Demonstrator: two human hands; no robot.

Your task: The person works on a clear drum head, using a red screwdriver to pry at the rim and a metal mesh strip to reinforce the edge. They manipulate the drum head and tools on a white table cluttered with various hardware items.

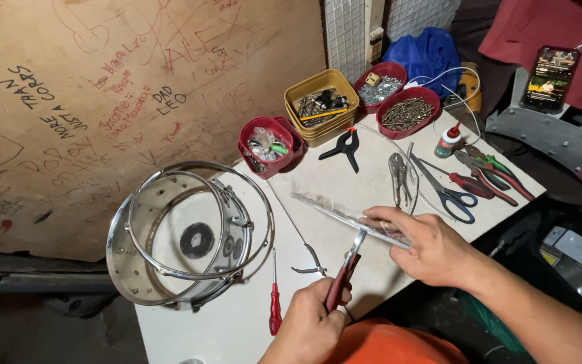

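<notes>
The strip (345, 214) is thin, clear and shiny, and it lies slanted just above the counter (372, 175). Your right hand (429, 249) holds its near end with closed fingers. Your left hand (311, 323) grips red-handled pliers (346, 269), whose tip touches the strip. A drum shell (183, 236) stands at the left, and a red screwdriver (275, 307) lies near it. A scribbled board (102, 101) stands behind.

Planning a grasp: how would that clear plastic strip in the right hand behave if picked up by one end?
The clear plastic strip looks long and thin, so it probably flexes and droops. Its glossy surface suggests it may slip in a pinch; here the right hand holds one end while pliers in the left hand grip its edge. It likely weighs little and shifts easily on the white table.
</notes>
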